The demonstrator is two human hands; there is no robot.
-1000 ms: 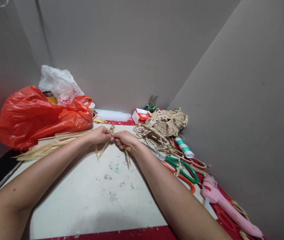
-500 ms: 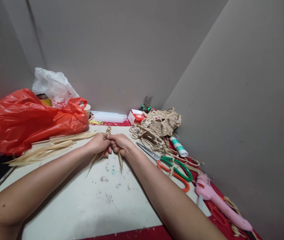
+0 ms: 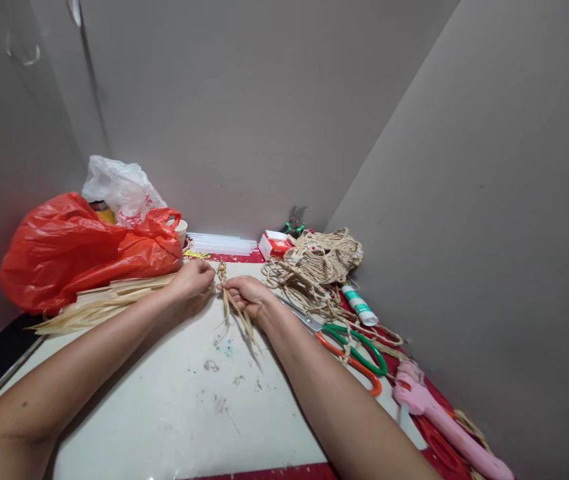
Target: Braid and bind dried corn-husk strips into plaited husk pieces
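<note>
A short braid of dried plant strips [image 3: 222, 270], tan and knotted, lies upright at the far middle of the white board. My right hand [image 3: 245, 293] pinches it at its lower end, and loose strands [image 3: 244, 321] hang from there toward me. To the left, my left hand [image 3: 193, 279] is apart from the braid, its fingers curled together near the right end of a pile of pale dried strips [image 3: 71, 315]. Whatever its fingertips hold, if anything, is hidden.
Red plastic bag [image 3: 79, 253] and a white bag [image 3: 119, 183] stand far left beside a paper cup [image 3: 180, 230]. Clear sticks [image 3: 221, 244] lie at the back. On the right are coiled cord [image 3: 327, 257], scissors [image 3: 354, 343], a white-green tube [image 3: 360, 307] and a pink glue gun [image 3: 449, 413].
My hands were together at the braid; my left hand has let go and moved off left. Loose strands now show below my right hand. The camera view has shifted slightly.
</note>
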